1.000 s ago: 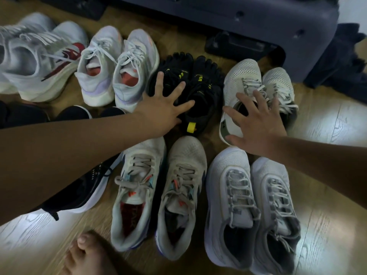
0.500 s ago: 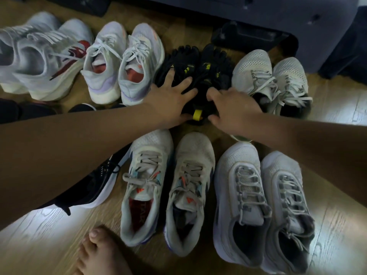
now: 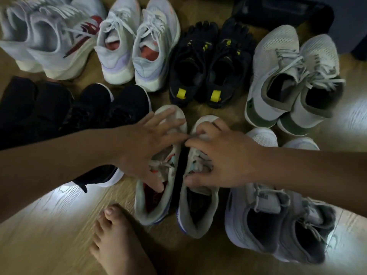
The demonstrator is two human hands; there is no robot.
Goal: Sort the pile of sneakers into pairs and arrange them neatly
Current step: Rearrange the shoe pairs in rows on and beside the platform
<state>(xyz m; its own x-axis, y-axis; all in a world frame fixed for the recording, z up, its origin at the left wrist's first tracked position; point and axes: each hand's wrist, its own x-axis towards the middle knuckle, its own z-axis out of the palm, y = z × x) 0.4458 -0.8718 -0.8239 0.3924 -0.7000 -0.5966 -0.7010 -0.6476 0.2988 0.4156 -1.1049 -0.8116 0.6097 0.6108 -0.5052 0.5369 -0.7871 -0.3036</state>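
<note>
L hand: fingers spread wide and fairly straight, palm down on the laces and forefoot of the left-hand grey sneaker, thumb dropped back to the tongue edge. It presses, no wrap. Forearm comes in from 9 o'clock, low and nearly level.

R hand: draped over the right-hand grey sneaker, fingers bent across toe and laces, thumb on the inner side by the tongue. Can't tell if it clamps or just rests. Forearm enters from 3 o'clock. Index tips of both hands nearly meet over the dark gap between the 2 shoes.

Handling, my read: mesh uppers, so light and soft on top and stiffer at sole and heel. Laces are loose and would snag. Pushing from above should slide them OK on smooth wood floor. For a lift, better to pinch the heel collar or grip across the midfoot. Not fragile. The shoes sit side by side, toes to 12, slightly splayed, so prob. just need squaring up.

Around them:
- 12 o'clock: black toe-shoe pair, yellow heel tabs.
- 1–2 o'clock: white/green pair.
- 4 o'clock: white-grey pair, partly under the R forearm.
- 9–10 o'clock: black sneakers, partly under the L forearm.
- 11 o'clock: lilac-heeled white pair, w/ a blurred white pair further out.
- 7 o'clock: bare foot.
</note>
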